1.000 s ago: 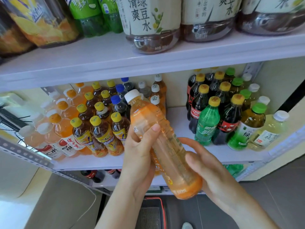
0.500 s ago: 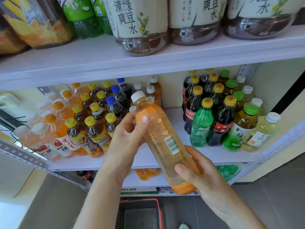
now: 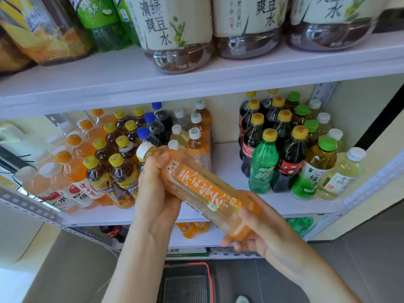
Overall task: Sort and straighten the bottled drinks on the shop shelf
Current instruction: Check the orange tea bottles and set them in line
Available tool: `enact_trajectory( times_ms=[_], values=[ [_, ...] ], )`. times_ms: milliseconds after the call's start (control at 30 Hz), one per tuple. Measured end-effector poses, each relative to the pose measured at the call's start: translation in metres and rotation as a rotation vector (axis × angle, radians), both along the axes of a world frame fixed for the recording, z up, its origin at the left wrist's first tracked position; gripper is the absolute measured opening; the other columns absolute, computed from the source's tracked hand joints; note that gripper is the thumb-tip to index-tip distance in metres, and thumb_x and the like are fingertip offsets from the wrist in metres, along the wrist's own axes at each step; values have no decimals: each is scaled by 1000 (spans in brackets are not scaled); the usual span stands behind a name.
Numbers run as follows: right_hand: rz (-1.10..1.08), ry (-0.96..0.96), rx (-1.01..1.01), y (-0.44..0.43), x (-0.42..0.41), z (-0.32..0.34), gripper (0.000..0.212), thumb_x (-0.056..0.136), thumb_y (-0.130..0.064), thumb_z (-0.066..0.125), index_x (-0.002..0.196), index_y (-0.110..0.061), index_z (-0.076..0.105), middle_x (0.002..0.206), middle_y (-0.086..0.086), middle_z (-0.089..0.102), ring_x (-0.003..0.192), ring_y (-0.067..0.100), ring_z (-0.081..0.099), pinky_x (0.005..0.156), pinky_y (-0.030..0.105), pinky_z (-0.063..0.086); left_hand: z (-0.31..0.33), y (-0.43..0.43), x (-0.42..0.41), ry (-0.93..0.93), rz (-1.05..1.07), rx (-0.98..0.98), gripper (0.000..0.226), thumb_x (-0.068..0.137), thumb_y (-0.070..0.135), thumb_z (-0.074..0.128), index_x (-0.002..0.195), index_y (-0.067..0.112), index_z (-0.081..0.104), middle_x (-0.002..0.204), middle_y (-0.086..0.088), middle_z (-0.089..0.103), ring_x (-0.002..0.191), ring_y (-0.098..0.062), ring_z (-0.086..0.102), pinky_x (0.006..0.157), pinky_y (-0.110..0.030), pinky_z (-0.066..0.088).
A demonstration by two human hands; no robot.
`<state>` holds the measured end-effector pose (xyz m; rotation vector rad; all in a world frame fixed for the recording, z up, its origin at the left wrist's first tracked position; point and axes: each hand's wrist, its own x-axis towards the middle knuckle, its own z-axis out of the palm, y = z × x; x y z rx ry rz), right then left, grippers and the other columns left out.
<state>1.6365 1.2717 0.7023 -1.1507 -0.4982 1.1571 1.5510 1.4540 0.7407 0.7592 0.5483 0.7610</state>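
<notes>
The large bottle (image 3: 175,29) on the upper shelf (image 3: 196,84) reads 清爽绿豆水 (set in short columns); its neighbour (image 3: 247,22) shows only 爽豆水. Below, a pale bottle (image 3: 341,178) reads 青提, a green-capped bottle (image 3: 312,178) 绿, and an orange bottle (image 3: 85,189) 健力宝. The white script on the held bottle (image 3: 205,193) is too stylised to read.

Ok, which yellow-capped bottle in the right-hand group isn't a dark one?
The green bottle at the front left of that group: its body is bright green, while the other yellow-capped bottles there are dark.
</notes>
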Motion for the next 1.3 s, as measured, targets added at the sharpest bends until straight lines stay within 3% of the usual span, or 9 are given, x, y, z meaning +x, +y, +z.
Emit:
enact_trajectory(
  times_ms=[167,400,600,733,867,1000,1067,1200,1300],
  values=[
    [-28,108,28,2,0,-9,70,63,-58,83,116,-17,63,97,25,66,71,37,66,53,29,51,2,1,3,-68,-72,20,20,73,23,66,92,19,64,92,-12,71,86,-27,69,76,-42,59],
    [23,80,50,0,3,-10,48,74,-38,72,117,-19,65,102,22,68,77,37,67,60,33,53,5,4,5,-5,-96,61,32,79,48,62,92,20,70,98,-12,72,91,-25,70,71,-38,57],
    [-43,-38,-33,-4,10,-19,48,61,-39,70,109,-35,63,109,11,70,93,41,68,72,37,55,6,5,6,358,-74,520,32,99,46,47,109,24,67,90,4,75,87,-11,71,79,-27,53],
    [-103,-166,-37,-6,19,-22,50,59,-41,77,107,-42,62,109,6,70,96,36,69,82,43,56,9,11,11,443,-96,738,23,98,36,51,91,16,61,63,12,63,61,0,59,54,-11,46],
    [-132,-311,-47,-8,32,-25,47,62,-46,81,105,-48,63,103,-4,72,94,23,70,73,27,59,16,22,13,460,-159,829,34,84,39,64,96,8,65,75,-4,65,70,-11,63,58,-21,52],
    [-9,-441,-60,-10,44,-30,46,75,-47,79,117,-41,61,105,9,72,96,35,67,84,39,57,18,27,17,541,-298,888,34,84,41,63,97,10,67,90,-18,68,81,-25,66,73,-35,57],
    [-10,-535,-130,-11,51,-38,48,74,-53,77,118,-50,58,102,0,74,89,27,69,83,42,58,15,30,18,564,-379,903,34,82,40,64,100,11,67,93,-17,69,86,-30,66,78,-42,56],
    [58,-782,-336,-8,57,-49,45,75,-57,72,111,-67,47,102,-24,71,92,1,67,88,37,55,6,24,27,554,-401,1047,32,84,41,64,97,12,68,76,-17,64,62,-28,53,59,-39,47],
    [56,-1007,-481,-2,58,-49,41,80,-56,68,117,-54,49,110,-17,69,100,5,62,87,36,52,-3,14,37,569,-350,1198,26,89,37,64,92,11,67,73,-13,64,64,-27,58,62,-43,50]
  ],
)
